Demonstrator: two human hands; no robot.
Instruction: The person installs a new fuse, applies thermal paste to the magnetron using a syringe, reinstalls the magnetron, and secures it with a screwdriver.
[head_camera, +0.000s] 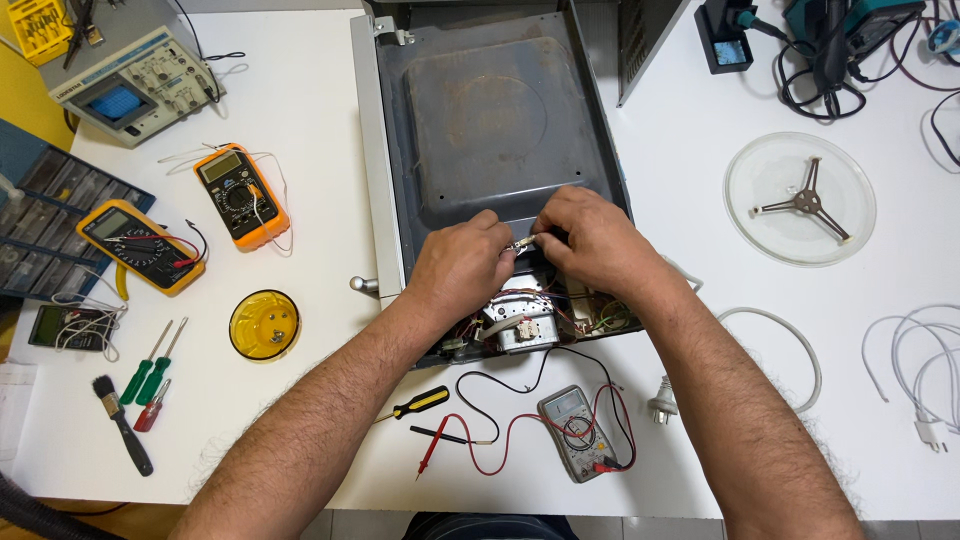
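We've got both hands, left (462, 262) and right (592, 240), pinching a small connector (522, 243) over the microwave chassis (480, 120); tugging could snap those thin wires (590, 322).

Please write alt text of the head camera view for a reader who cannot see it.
Two bare hands, left hand and right hand, pinch a small metal part between them over the exposed wiring of an opened grey metal appliance on a white table. A grey multimeter with red and black leads lies nearby, a round glass turntable plate at right.
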